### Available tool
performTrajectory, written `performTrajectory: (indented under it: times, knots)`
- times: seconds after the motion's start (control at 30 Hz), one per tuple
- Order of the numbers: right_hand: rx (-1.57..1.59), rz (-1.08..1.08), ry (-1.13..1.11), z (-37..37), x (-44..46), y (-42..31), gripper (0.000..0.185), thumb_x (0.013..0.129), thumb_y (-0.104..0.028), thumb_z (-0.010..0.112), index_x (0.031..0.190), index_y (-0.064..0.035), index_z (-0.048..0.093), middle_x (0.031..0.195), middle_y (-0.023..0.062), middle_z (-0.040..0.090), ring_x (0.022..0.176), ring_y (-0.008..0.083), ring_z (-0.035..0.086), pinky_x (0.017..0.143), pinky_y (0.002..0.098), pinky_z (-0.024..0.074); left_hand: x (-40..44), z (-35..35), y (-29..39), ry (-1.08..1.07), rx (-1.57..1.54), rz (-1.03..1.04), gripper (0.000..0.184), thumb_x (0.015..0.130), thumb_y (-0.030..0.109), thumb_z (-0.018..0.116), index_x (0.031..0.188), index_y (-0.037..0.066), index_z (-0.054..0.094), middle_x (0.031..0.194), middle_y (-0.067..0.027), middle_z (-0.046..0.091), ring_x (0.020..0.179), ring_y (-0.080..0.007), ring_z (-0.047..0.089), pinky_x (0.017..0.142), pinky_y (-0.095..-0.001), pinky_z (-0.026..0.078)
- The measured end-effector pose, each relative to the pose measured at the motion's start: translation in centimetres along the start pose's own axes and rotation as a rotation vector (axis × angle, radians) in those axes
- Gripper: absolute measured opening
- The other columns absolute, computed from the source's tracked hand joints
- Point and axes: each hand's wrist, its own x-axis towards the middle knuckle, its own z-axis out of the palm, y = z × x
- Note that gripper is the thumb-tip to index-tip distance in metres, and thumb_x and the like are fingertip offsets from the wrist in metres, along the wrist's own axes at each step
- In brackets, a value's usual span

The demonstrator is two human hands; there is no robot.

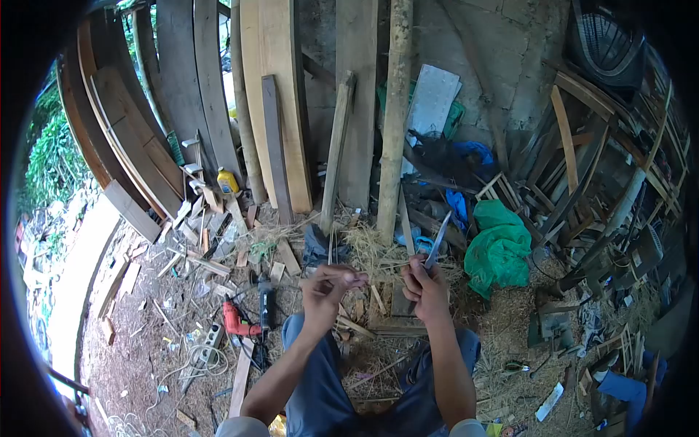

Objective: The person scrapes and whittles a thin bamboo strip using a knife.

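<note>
My right hand (428, 291) is wrapped round a knife (438, 244), its pale blade pointing up and slightly to the right. Across from it, my left hand (328, 293) is closed in a pinch, its fingertips toward the right hand. What the left fingers hold, if anything, is too small to make out; a thin pale upright line shows just behind them. Both hands are apart, raised above my knees in blue trousers (313, 386). Below and beyond them lies a wooden block (402, 302) among pale shavings (368, 244).
A red power drill (239, 320) and a dark power tool (266, 302) lie left, near a power strip (209, 346) with a coiled cord. A green plastic bag (499, 247) lies right. Boards (273, 95) and a pole (395, 124) lean on the wall. Pliers (517, 366) lie right.
</note>
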Motion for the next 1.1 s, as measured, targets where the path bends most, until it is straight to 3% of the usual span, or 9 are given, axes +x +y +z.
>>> performTrajectory:
  times: [0.1, 0.23, 0.3, 0.33, 0.47, 0.63, 0.7, 0.87, 1.1]
  knots:
    - [0.188, 0.072, 0.069, 0.9, -0.8, 2.7, 0.012, 0.092, -0.018, 0.061, 0.097, -0.0079, 0.058, 0.075, 0.0042, 0.058, 0.045, 0.0032, 0.033, 0.04, 0.0199, 0.0261, -2.9, -1.4, 2.8, -0.216, 0.299, 0.11, 0.014, 0.093, 0.0, 0.051, 0.107, -0.003, 0.053, 0.106, -0.02, 0.061, 0.097, -0.0277, 0.065, 0.084, -0.0363, 0.056]
    - [0.122, 0.236, -0.125, -1.5, -0.6, 0.3, 0.012, 0.092, -0.017, 0.06, 0.095, -0.0059, 0.057, 0.073, 0.0026, 0.057, 0.045, 0.0027, 0.034, 0.04, 0.0191, 0.0254, -4.9, -1.3, 2.5, -0.361, -0.125, -0.45, 0.021, 0.097, 0.01, 0.046, 0.111, -0.005, 0.052, 0.107, -0.0184, 0.061, 0.093, -0.0253, 0.066, 0.08, -0.0326, 0.056]
    - [-0.032, 0.279, -0.144, -1.1, -1.0, -0.4, 0.012, 0.093, -0.017, 0.059, 0.093, -0.0062, 0.052, 0.073, 0.0032, 0.053, 0.046, 0.002, 0.033, 0.041, 0.0183, 0.0251, -5.2, -2.2, 3.4, -0.427, -0.446, -0.957, 0.026, 0.098, 0.018, 0.046, 0.113, -0.003, 0.052, 0.108, -0.0184, 0.061, 0.084, -0.0223, 0.066, 0.068, -0.0259, 0.055]
    - [-0.028, 0.283, -0.136, -1.1, -1.0, -0.5, 0.012, 0.093, -0.017, 0.059, 0.093, -0.0062, 0.052, 0.073, 0.0032, 0.053, 0.046, 0.002, 0.033, 0.041, 0.0183, 0.0251, -5.7, -1.9, 4.4, -0.388, -0.384, -0.996, 0.031, 0.098, 0.023, 0.048, 0.114, -0.003, 0.052, 0.097, -0.0132, 0.061, 0.068, -0.0134, 0.06, 0.056, -0.0192, 0.046]
    - [-0.251, 0.221, -0.209, -1.4, -1.0, -0.1, 0.015, 0.096, -0.019, 0.055, 0.094, -0.0042, 0.055, 0.069, 0.0025, 0.052, 0.047, 0.0021, 0.033, 0.042, 0.0191, 0.0254, -7.0, -3.1, 4.1, -0.384, -0.286, -0.977, 0.029, 0.098, 0.023, 0.049, 0.114, -0.001, 0.055, 0.074, -0.0007, 0.047, 0.056, -0.0027, 0.038, 0.048, -0.0186, 0.034]
    - [-0.316, 0.117, 0.065, -1.0, -2.1, 0.3, 0.024, 0.098, -0.023, 0.051, 0.099, -0.0004, 0.057, 0.068, 0.0026, 0.051, 0.051, 0.0035, 0.036, 0.046, 0.0201, 0.031, -8.3, -0.5, 1.8, -0.219, 0.345, -0.62, 0.023, 0.097, 0.019, 0.051, 0.104, 0.001, 0.062, 0.067, 0.0012, 0.05, 0.054, -0.0038, 0.041, 0.048, -0.021, 0.034]
    - [-0.755, -0.17, 0.04, -1.4, -3.2, 1.4, 0.029, 0.098, -0.026, 0.051, 0.109, 0.0004, 0.059, 0.068, -0.0006, 0.05, 0.051, 0.0056, 0.037, 0.049, 0.0226, 0.0325, -8.7, -0.7, 1.0, -0.181, 0.463, -0.484, 0.021, 0.097, 0.017, 0.052, 0.102, 0.001, 0.064, 0.063, 0.0012, 0.05, 0.054, -0.0045, 0.042, 0.048, -0.0222, 0.034]
    - [-0.532, 0.045, -0.116, -0.7, -5.7, 3.7, 0.027, 0.099, -0.024, 0.048, 0.104, 0.0012, 0.058, 0.068, 0.0011, 0.05, 0.055, 0.0071, 0.043, 0.053, 0.0232, 0.0366, -9.1, -0.6, 0.7, -0.156, 0.658, -0.293, 0.017, 0.093, 0.011, 0.055, 0.101, -0.002, 0.063, 0.058, -0.0065, 0.056, 0.052, -0.0091, 0.05, 0.05, -0.0264, 0.041]
    - [-0.232, 0.41, -0.208, 1.5, -6.8, 2.6, 0.021, 0.099, -0.018, 0.047, 0.113, -0.0018, 0.049, 0.069, 0.0039, 0.053, 0.057, 0.0046, 0.045, 0.048, 0.0198, 0.0336, -8.9, -0.1, 1.0, -0.095, 0.647, -0.352, 0.014, 0.093, 0.009, 0.056, 0.097, -0.003, 0.06, 0.06, -0.0092, 0.059, 0.053, -0.0124, 0.057, 0.052, -0.0277, 0.044]
